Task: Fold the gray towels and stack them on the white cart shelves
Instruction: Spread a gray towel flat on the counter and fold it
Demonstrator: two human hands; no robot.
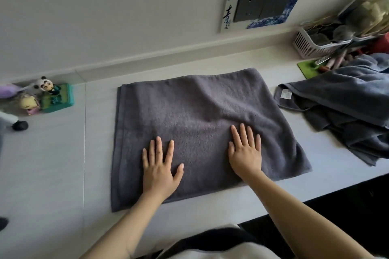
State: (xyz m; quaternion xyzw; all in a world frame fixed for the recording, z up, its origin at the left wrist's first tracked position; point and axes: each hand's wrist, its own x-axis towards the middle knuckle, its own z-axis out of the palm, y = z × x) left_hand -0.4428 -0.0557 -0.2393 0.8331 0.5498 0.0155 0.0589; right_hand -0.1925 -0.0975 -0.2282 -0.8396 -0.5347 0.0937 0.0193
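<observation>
Both palms flatten a half-folded gray towel at centre frame on the white tabletop, left hand and right hand with fingers straight, gripping nothing. Next likely comes another fold; unfolded gray towels wait at right.

A panda figurine is standing on a green block at the far left of the white counter, with a yellow-faced doll lying just beside it. A blue-and-white framed panel holding gray wall sockets is hanging on the wall. At the far right, a pink slotted basket is holding makeup brushes, near a green mat.
</observation>
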